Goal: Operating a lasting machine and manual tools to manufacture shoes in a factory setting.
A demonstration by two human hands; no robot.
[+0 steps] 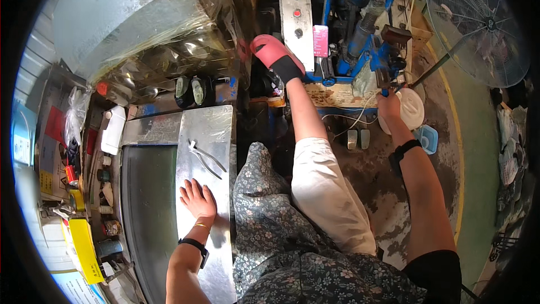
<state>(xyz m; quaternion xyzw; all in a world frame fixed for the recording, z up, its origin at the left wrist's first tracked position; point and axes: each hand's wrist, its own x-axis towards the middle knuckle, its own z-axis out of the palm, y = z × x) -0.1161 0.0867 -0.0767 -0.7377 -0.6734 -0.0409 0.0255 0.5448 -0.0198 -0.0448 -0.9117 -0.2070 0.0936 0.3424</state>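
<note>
My left hand [198, 200] lies flat with its fingers spread on a shiny metal plate [220, 129]. Just beyond its fingertips, a pair of metal pliers [206, 157] rests on the same plate. Over at the right, my right hand [389, 105] is wrapped round a blue handle [385, 92] close to the blue machine [360, 45]. What that handle belongs to is hard to make out among the machine parts. My leg stretches forward, and the foot in a red and black shoe [278, 59] is raised beside the machine's front.
A pale control panel [296, 17] with buttons stands by the machine. A large fan [486, 22] is at the far right, with a white bucket lid [413, 110] and a blue tub [428, 138] below. Shelves with a yellow box [84, 250] line the left. Shoes [191, 91] sit beyond the plate.
</note>
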